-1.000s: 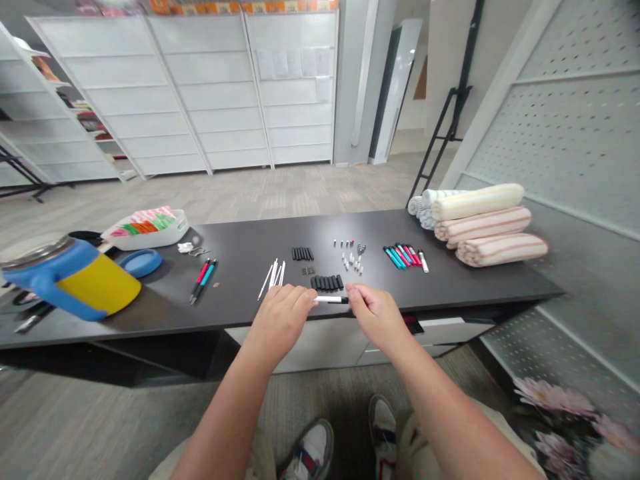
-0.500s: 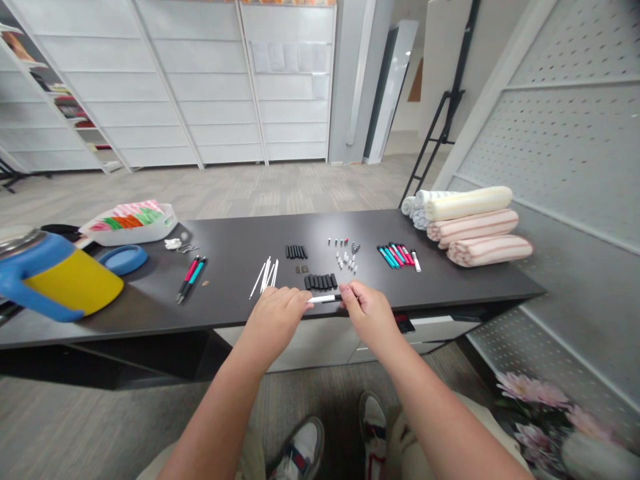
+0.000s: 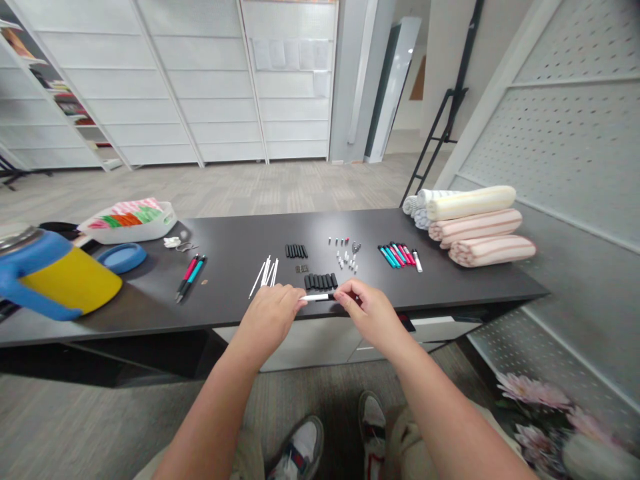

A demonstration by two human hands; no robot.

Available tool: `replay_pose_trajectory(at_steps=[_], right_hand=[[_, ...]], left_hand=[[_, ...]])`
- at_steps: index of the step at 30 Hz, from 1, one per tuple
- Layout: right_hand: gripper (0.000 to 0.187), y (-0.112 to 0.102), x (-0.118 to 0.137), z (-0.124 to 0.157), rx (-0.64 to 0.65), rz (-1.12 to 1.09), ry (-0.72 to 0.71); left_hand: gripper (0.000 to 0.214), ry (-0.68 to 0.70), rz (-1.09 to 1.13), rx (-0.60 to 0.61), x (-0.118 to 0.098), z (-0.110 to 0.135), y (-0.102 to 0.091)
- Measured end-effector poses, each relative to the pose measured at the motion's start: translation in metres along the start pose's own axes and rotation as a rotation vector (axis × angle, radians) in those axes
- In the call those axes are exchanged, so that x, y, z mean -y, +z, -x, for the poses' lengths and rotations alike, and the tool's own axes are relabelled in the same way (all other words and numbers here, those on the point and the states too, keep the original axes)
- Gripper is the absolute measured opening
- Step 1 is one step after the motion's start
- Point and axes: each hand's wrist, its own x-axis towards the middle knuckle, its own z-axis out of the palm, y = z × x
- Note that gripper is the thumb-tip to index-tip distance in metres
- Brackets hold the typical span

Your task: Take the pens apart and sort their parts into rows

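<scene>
My left hand [image 3: 267, 320] and my right hand [image 3: 367, 309] hold a slim white-and-black pen [image 3: 317, 297] between them, just above the front edge of a dark tabletop [image 3: 235, 313]. The pen lies level, its white part toward my left hand and its black end toward my right. Close behind it runs a row of short black tubes [image 3: 321, 281]. Thin white rods [image 3: 266, 273] lie fanned out to the left of the tubes. Farther back are a shorter row of black pieces [image 3: 296, 251] and several tiny pen parts [image 3: 346, 257].
Teal and pink pens [image 3: 397, 254] lie at the right, with another pair [image 3: 190, 277] at the left. A blue-and-yellow mug [image 3: 65, 277], blue lid [image 3: 121, 257] and white tray of coloured items [image 3: 127, 223] occupy the far left. Rolled towels [image 3: 473, 223] are stacked at the right end.
The pen and both hands have shifted slightly left, and my hands still hold the pen. The head view has also swung a little since the earliest frame.
</scene>
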Motion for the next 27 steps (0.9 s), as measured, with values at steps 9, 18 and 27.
replay_pose_trajectory(at_steps=[9, 18, 27], right_hand=[[0.029, -0.0077, -0.0017, -0.0047, 0.047, -0.047, 0.069], [0.027, -0.0054, -0.0046, -0.0043, 0.04, -0.072, 0.072], [0.024, -0.0031, -0.0054, -0.0033, 0.022, -0.047, 0.065]], left_hand=[[0.03, -0.045, 0.012, 0.077, 0.0049, -0.002, 0.0051], [0.031, -0.042, 0.028, 0.073, 0.0055, -0.0002, 0.0077], [0.028, -0.037, 0.029, 0.06, 0.0034, -0.0002, 0.0058]])
